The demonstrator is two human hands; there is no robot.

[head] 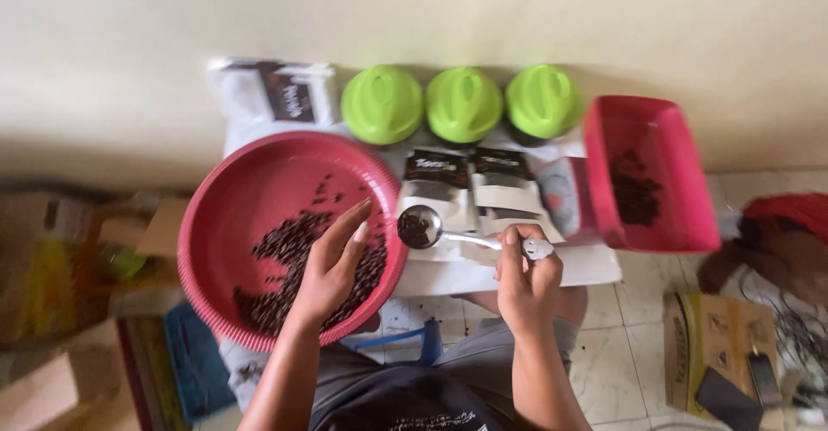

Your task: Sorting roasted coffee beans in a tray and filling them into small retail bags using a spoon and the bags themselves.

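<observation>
Red round basin (pixel 226 191) is your landmark: left hand (pixel 332 263) rests loosely on its beans (pixel 293 263), many left; just right, right hand (pixel 526 276) grips a loaded scoop (pixel 421 226); pouches (pixel 470 185) lie flat.

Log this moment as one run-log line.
left hand: in round red basin, on coffee beans | right hand: holds metal scoop with beans | red tray: right

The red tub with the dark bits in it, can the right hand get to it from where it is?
Probably yes. The right hand holds a metal scoop, and the red tub sits just to its right with its open top showing. Only flat white pouches lie between them, so the way looks free.
</observation>
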